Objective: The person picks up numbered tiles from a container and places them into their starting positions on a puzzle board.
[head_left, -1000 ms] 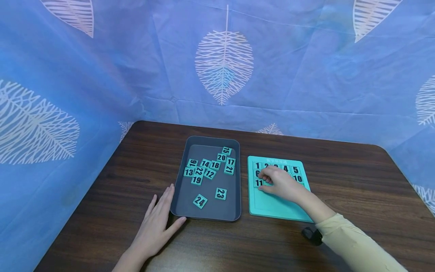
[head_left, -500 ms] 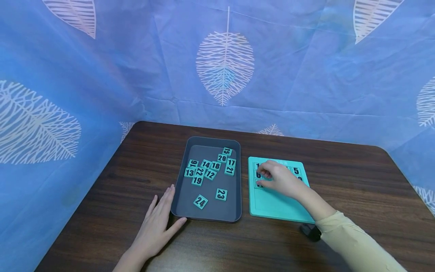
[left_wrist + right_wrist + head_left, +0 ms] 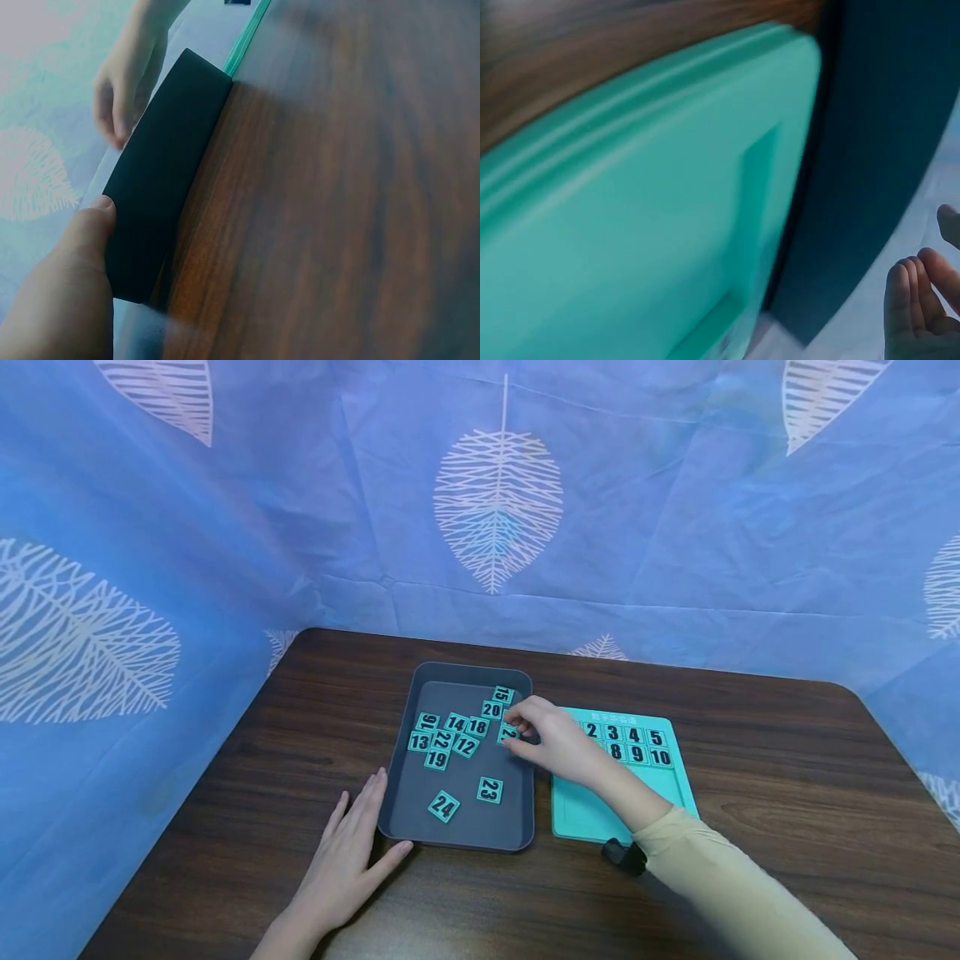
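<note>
My left hand (image 3: 337, 868) lies with straight fingers along the left side of a dark grey tray (image 3: 465, 827); its thumb touches the tray's front side, also in the left wrist view. Over the tray's right edge hovers my right hand (image 3: 555, 739), fingers bent and thumb apart, close to the number tile 21 (image 3: 507, 734). No tile shows between its fingers (image 3: 915, 300) in the right wrist view. Tile 17 is mostly hidden behind this hand. A turquoise number board (image 3: 607, 806) bears tiles in its upper rows, partly covered by the right hand and wrist.
Several loose tiles cluster in the tray's upper half, with tile 23 (image 3: 490, 790) and tile 24 (image 3: 444, 807) lower down. Board and tray stand side by side on a dark wooden table (image 3: 780, 760). A blue leaf-patterned cloth (image 3: 660, 527) hangs behind.
My right hand has moved left from the board to the tray's right edge, uncovering more board tiles. The left hand has stayed in place.
</note>
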A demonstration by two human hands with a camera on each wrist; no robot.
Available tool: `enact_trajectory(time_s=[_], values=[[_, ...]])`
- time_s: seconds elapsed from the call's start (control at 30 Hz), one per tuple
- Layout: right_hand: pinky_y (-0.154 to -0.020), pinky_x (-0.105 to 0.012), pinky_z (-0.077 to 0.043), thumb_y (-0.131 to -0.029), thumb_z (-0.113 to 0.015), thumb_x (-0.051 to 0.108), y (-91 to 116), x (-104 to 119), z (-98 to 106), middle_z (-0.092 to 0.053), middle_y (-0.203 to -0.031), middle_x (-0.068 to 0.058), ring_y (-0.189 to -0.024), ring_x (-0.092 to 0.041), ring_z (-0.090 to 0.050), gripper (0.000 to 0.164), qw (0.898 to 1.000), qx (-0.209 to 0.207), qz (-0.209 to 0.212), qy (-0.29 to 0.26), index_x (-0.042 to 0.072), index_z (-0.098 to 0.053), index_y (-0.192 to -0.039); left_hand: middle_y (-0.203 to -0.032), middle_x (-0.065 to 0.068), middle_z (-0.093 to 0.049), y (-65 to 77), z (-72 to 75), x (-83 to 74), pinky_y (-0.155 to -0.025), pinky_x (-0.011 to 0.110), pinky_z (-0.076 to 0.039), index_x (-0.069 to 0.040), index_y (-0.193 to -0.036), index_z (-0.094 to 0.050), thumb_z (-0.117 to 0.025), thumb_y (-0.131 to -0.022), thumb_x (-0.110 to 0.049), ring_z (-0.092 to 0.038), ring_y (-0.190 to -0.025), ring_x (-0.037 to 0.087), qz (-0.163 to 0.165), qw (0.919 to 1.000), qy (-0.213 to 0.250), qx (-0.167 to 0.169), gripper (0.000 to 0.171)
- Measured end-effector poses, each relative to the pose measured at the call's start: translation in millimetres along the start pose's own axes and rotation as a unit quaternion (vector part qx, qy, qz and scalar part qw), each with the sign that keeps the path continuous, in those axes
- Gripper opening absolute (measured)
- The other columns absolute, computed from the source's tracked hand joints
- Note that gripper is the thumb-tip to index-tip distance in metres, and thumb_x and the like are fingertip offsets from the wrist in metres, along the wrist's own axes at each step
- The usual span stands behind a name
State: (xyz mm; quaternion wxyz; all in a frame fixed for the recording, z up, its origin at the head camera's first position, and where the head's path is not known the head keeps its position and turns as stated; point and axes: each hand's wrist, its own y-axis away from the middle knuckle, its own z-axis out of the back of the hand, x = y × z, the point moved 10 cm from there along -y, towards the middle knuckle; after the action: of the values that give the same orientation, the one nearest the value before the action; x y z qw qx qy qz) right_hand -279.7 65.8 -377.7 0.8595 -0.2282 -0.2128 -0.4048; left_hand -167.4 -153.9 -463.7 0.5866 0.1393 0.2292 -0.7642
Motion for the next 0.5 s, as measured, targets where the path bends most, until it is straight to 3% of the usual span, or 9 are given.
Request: enact_trajectory(time_s=[0.23,0.5], values=[[-0.071,-0.029,-0.049,-0.087,-0.072,0.02,-28.4,17.3,-38.0,-0.059,-0.096,-0.009,-0.084,-0.02,-0.055,0.031,0.999,0.038,0.017,0.017,0.001,-0.064,-0.111,-0.159,0.0,-0.017,-0.3,0.0,0.1,-0.114,0.05,-0.01,-0.019,-0.155,-0.008,-0.051,-0.091,-0.06,-0.018,-0.143,0.016,0.001,1.0,-0.002,0.001,0.088],[-0.068,-0.03,-0.046,-0.084,-0.075,0.019,-43.3,11.7,-64.5,-0.056,-0.089,-0.007,-0.078,-0.016,-0.048,0.035,0.997,0.069,-0.006,0.036,-0.002,-0.064,-0.111,-0.159,-0.001,-0.015,-1.6,-1.5,1.6,-0.114,0.05,-0.01,-0.019,-0.155,-0.008,-0.048,-0.091,-0.062,-0.016,-0.143,0.014,0.008,0.9999,-0.006,0.008,0.088]])
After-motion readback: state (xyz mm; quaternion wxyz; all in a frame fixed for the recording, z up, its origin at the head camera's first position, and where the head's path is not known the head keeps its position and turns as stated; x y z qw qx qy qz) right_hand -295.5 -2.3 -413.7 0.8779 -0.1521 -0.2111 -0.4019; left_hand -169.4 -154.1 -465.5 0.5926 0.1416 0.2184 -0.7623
